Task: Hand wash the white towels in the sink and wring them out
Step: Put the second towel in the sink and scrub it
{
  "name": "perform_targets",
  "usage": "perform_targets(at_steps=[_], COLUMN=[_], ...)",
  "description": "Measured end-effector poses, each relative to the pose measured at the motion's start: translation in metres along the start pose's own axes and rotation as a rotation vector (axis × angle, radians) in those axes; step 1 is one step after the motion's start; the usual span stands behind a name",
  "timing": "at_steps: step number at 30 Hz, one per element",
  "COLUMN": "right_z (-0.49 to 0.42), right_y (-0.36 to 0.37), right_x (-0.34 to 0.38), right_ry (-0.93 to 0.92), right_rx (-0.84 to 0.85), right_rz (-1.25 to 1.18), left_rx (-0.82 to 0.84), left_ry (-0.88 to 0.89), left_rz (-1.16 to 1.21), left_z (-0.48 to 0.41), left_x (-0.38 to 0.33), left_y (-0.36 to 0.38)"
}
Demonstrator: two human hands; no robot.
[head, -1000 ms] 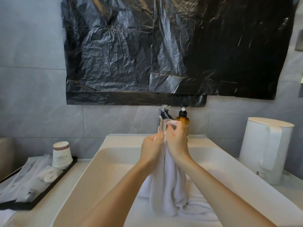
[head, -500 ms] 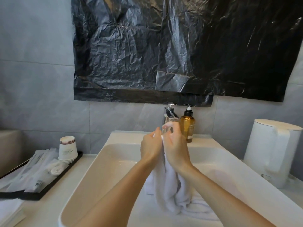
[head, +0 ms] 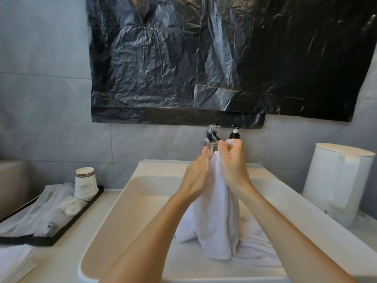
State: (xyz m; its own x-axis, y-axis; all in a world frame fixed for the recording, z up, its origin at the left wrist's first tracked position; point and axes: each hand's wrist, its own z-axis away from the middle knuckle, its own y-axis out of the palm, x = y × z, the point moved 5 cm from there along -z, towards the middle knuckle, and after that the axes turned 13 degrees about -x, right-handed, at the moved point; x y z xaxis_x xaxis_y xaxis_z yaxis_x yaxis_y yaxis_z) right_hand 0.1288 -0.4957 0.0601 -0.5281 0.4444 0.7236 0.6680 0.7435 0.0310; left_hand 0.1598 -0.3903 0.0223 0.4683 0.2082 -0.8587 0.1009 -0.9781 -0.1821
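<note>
Two bare forearms reach in from the bottom edge, and down between them a second towel (head: 258, 249) lies crumpled and flat on the floor of the sink (head: 130, 201). Above it, a white towel (head: 216, 217) is gathered into a long bunch of soft terry folds, its tail draping onto the one below. The right hand (head: 231, 162) pinches the top of the bunch with curled fingers and thumb. The left hand (head: 196, 176) lies against the towel's left side with its back to us, and I cannot tell whether its fingers wrap round. The basin is a wide, pale rectangle set on a light counter (head: 67, 259). A folded white cloth (head: 12, 262) sits at the near left corner. Beyond that, a black tray (head: 67, 229) holds wrapped sachets (head: 47, 209) and stacked paper cups (head: 85, 183), whose print is too small to read. Over on the right stands a white kettle (head: 338, 180). Behind the hands are a chrome faucet (head: 211, 137) and a pump bottle (head: 234, 134) with a black pump, against grey tiles (head: 40, 99). Crinkled black plastic sheeting (head: 224, 58) hangs across the wall above.
</note>
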Motion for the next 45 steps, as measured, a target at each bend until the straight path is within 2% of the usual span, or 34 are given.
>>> perform_targets(at_steps=[2, 4, 5, 7, 9, 10, 13, 16, 18, 20, 22, 25, 27, 30, 32, 34, 36, 38, 40, 43, 45], right_z=[-0.002, -0.009, -0.01, -0.001, 0.016, 0.019, 0.02, 0.031, 0.033, 0.024, 0.003, -0.02, -0.025, -0.016, 0.006, 0.028, 0.026, 0.016, 0.02, 0.039, 0.027], right_y=[-0.007, -0.01, -0.009, 0.006, 0.021, 0.023, 0.015, 0.008, 0.006, -0.002, -0.013, -0.031, -0.034, -0.024, -0.001, 0.02, 0.021, 0.01, 0.007, 0.017, 0.021], right_x=[-0.003, -0.009, -0.01, -0.012, -0.015, -0.019, -0.037, -0.063, -0.071, -0.06, -0.053, -0.045, -0.04, -0.03, -0.024, -0.018, -0.018, -0.024, -0.027, -0.016, -0.023], right_ry=[-0.048, -0.01, 0.038, 0.08, 0.048, 0.043, 0.069, 0.079, 0.057, 0.133, 0.273, 0.438, 0.49, 0.426, 0.385, 0.238, 0.168, 0.207, 0.207, 0.079, 0.163], right_rx=[-0.015, -0.039, -0.011, 0.218, 0.512, 0.595, 0.771, 0.946, 0.973, 0.887, 0.647, 0.172, 0.042, 0.025, 0.133, 0.233, 0.09, -0.093, -0.118, 0.02, 0.043], right_rz=[0.131, 0.172, 0.112, 0.017, 0.122, 0.17, 0.254, 0.602, 0.665, 0.523, 0.291, -0.091, -0.19, -0.049, -0.034, -0.043, 0.038, 0.136, 0.159, 0.152, 0.186], left_rx=[0.099, -0.022, -0.103, -0.236, -0.349, -0.407, -0.574, -0.72, -0.799, -0.875, -0.909, -0.798, -0.693, -0.554, -0.488, -0.436, -0.365, -0.276, -0.274, -0.372, -0.339], left_ry=[-0.017, 0.001, -0.007, -0.032, -0.044, -0.061, -0.117, -0.14, -0.149, -0.153, -0.168, -0.155, -0.133, -0.222, -0.309, -0.33, -0.294, -0.192, -0.175, -0.313, -0.306], left_rz=[-0.059, -0.009, 0.057, 0.226, 0.289, 0.291, 0.269, 0.25, 0.206, 0.157, 0.116, -0.013, -0.05, 0.088, 0.162, 0.191, 0.165, 0.12, 0.079, 0.111, 0.138], left_z=[0.003, 0.001, -0.002, -0.009, -0.011, -0.011, -0.009, -0.007, -0.003, 0.0, -0.001, -0.005, -0.007, -0.012, -0.015, -0.015, -0.007, 0.004, 0.008, 0.0, 0.002], left_x=[0.002, 0.0, -0.001, -0.002, -0.004, -0.005, -0.007, -0.008, -0.009, -0.006, -0.001, 0.003, 0.003, 0.012, 0.016, 0.017, 0.014, 0.009, 0.006, 0.015, 0.017], left_y=[0.01, 0.0, -0.009, -0.024, -0.035, -0.041, -0.057, -0.071, -0.077, -0.085, -0.09, -0.081, -0.068, -0.048, -0.037, -0.027, -0.015, -0.002, 0.002, -0.005, -0.003])
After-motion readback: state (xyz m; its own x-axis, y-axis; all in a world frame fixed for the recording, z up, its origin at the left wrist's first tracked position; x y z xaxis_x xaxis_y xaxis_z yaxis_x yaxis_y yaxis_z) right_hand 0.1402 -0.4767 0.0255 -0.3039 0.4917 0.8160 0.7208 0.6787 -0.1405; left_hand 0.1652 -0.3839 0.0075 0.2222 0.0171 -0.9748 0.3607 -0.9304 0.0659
